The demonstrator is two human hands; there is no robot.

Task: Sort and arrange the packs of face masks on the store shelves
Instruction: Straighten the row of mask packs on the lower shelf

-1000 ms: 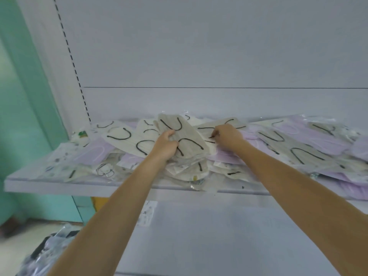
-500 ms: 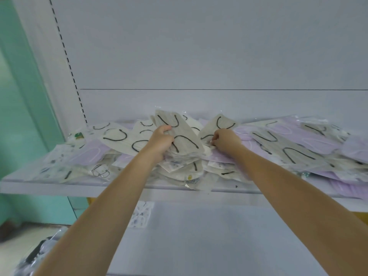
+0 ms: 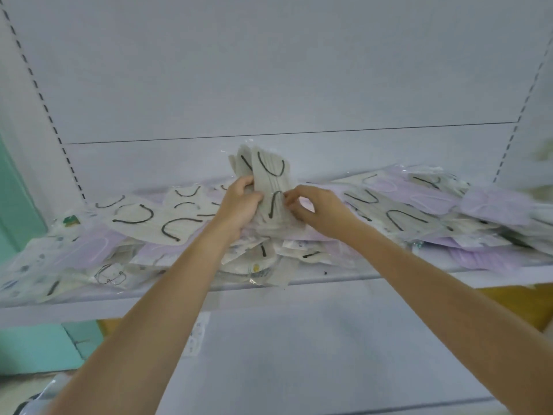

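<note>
The shelf (image 3: 335,280) is a pale grey metal one, and it's covered pretty much end to end, no order at all. Beige packs (image 3: 140,220) with black ear loops sprawl left of centre and again on the right, all overlapping. Lilac packs (image 3: 493,202) poke out underneath on the left and pile up at the right end. Printed white packs (image 3: 30,274) sit along the front left, and a few beige ones in the middle hang over the front edge.

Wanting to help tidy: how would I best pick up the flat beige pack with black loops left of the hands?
Probably pinch the flat beige pack at its near edge, coming from the front: it lies flat on lilac packs, so that edge is free, while its far side abuts others.
</note>
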